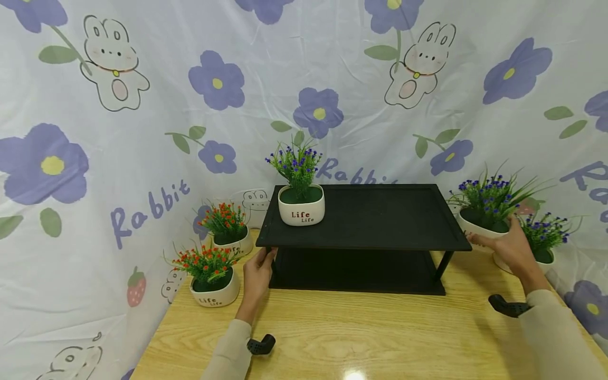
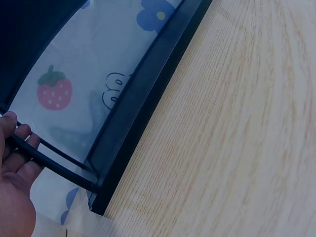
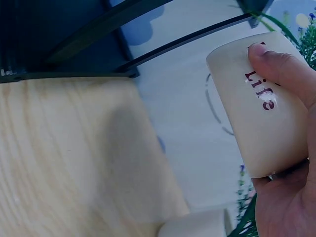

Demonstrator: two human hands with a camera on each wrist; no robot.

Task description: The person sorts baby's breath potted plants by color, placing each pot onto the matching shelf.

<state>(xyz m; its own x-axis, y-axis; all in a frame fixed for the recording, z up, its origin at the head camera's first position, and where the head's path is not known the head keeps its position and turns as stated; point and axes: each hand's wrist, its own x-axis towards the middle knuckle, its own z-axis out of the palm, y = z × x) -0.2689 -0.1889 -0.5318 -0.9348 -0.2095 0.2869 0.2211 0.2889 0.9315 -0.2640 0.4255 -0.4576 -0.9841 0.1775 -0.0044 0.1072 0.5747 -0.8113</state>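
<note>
My left hand grips the front left post of a black two-tier shelf. In the right wrist view my right hand holds a white flowerpot lettered "Life", its thumb pressed on the front. This pot carries purple flowers and hangs in the air by the shelf's right end. On the top tier, toward the left, stands another white pot of purple flowers. The left fingers curl around the post; part of that hand is cut off in its wrist view.
Two white pots with orange-red flowers, a front one and a back one, stand left of the shelf. Another pot of purple flowers stands behind my right hand. A patterned cloth hangs behind the wooden table.
</note>
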